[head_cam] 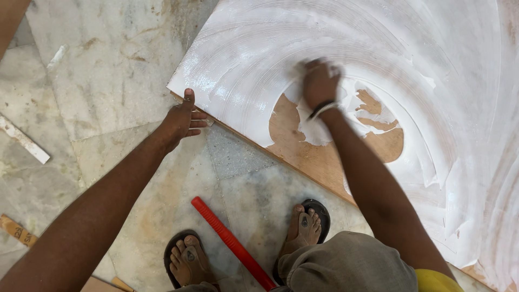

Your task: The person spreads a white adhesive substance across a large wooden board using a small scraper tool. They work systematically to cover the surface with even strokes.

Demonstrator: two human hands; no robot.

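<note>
1. A large wooden board [324,157] lies flat on the marble floor [108,81]. Nearly all of it is coated with wet white paste [378,48], spread in curved, sweeping streaks.
2. A bare brown patch of wood shows near the board's near edge, just beside the right wrist.
3. The right hand [320,82] presses down on the paste-covered surface next to that bare patch. Its fingers are curled and smeared white. Whether it grips a spreading tool under the fingers cannot be told, since the hand is blurred.
4. A dark band sits on the right wrist.
5. The left hand [181,120] rests at the board's near-left edge, close to its corner. The thumb points up onto the coated surface and the fingers lie loosely spread along the edge. It holds nothing.
6. A long red bar [232,243] lies on the floor between the person's two sandalled feet, well apart from both hands.
7. A white strip [24,140] lies on the floor toward the left side, far from the board.
</note>
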